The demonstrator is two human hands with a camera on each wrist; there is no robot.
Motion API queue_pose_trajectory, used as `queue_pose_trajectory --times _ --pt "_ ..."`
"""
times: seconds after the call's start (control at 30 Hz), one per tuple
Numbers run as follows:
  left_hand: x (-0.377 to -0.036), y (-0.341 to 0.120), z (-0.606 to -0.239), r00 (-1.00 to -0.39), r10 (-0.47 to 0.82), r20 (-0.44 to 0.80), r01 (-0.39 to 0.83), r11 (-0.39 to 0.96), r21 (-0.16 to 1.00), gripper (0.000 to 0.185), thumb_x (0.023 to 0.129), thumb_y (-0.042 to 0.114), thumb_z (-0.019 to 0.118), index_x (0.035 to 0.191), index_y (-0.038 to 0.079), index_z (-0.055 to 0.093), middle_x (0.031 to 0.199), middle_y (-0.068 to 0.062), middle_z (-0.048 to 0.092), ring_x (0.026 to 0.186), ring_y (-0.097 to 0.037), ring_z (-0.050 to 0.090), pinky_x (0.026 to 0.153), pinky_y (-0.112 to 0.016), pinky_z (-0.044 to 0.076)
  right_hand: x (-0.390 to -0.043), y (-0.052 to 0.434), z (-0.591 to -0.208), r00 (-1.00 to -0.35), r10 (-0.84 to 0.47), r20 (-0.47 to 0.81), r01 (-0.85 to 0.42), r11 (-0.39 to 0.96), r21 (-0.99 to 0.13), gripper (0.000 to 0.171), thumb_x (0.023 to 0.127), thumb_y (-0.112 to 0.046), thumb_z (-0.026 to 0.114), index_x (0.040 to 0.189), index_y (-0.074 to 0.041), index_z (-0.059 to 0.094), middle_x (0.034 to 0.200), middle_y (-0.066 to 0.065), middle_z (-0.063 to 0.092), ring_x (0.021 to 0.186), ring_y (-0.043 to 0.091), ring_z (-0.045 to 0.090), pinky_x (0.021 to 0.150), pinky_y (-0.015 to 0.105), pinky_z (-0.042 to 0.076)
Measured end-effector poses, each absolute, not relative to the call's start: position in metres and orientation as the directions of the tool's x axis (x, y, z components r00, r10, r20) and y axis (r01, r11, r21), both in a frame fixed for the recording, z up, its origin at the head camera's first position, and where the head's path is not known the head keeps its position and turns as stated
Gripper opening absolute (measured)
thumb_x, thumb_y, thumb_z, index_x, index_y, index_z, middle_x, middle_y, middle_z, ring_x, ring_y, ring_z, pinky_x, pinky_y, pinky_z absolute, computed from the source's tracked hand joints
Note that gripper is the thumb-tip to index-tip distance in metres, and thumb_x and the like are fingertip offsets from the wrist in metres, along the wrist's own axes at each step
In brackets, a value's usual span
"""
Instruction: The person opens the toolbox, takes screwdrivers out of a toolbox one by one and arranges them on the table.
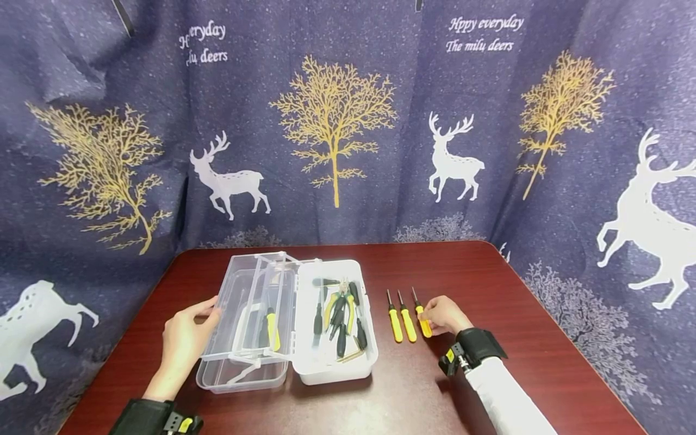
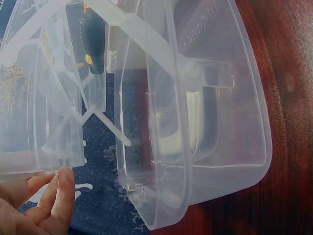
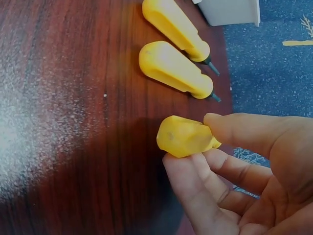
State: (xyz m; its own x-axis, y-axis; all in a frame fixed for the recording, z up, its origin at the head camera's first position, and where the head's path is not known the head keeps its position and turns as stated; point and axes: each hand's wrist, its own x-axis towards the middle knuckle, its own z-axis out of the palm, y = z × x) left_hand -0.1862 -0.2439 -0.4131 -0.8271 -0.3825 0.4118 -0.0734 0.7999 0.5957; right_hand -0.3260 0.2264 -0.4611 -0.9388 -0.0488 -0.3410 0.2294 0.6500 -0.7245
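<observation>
A white toolbox lies open on the dark red table, its clear lid folded out to the left. Pliers and dark-handled tools fill the base. My left hand touches the lid's left edge with straight fingers beside the clear plastic lid. Three yellow-handled screwdrivers lie right of the box. My right hand pinches the rightmost screwdriver, its yellow handle held between thumb and fingers. The other two screwdrivers lie beside it.
A black-and-yellow screwdriver rests inside the clear lid. The table ends close behind and to the right, where a dark blue curtain with deer and trees hangs all around.
</observation>
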Motion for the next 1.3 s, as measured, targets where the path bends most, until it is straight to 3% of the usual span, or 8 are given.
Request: queue_pose_trajectory --times 0.17,0.43,1.3 --pt "-0.1865 -0.2443 -0.4143 -0.825 -0.38 0.419 -0.07 0.804 0.59 0.03 0.082 0.021 0.063 0.111 0.013 0.067 0.086 -0.012 0.073 0.07 -0.028 0.067 0.055 -0.027 0.041 -0.3244 0.2268 -0.4634 -0.938 -0.06 -0.341 0.222 0.652 -0.725 0.012 0.081 -0.009 0.064 0.081 0.001 0.058 0.078 0.006 0.068 0.057 0.013 0.054 0.054 0.029 0.053" --pt "-0.1871 -0.2445 -0.4142 -0.828 -0.387 0.407 -0.079 0.799 0.597 0.03 0.083 0.021 0.062 0.112 0.012 0.067 0.087 -0.013 0.073 0.072 -0.029 0.067 0.056 -0.028 0.041 -0.3231 0.2263 -0.4647 -0.942 -0.049 -0.333 0.226 0.641 -0.733 0.014 0.081 -0.01 0.065 0.082 0.002 0.058 0.079 0.007 0.07 0.059 0.015 0.058 0.057 0.032 0.054" --pt "-0.1877 -0.2462 -0.4152 -0.827 -0.384 0.411 -0.076 0.8 0.595 0.03 0.083 0.021 0.062 0.111 0.013 0.067 0.086 -0.012 0.073 0.07 -0.027 0.068 0.054 -0.025 0.041 -0.3215 0.2267 -0.4627 -0.933 -0.04 -0.358 0.251 0.64 -0.726 0.021 0.082 -0.016 0.064 0.087 0.002 0.057 0.066 0.002 0.052 0.057 0.013 0.055 0.056 0.029 0.052"
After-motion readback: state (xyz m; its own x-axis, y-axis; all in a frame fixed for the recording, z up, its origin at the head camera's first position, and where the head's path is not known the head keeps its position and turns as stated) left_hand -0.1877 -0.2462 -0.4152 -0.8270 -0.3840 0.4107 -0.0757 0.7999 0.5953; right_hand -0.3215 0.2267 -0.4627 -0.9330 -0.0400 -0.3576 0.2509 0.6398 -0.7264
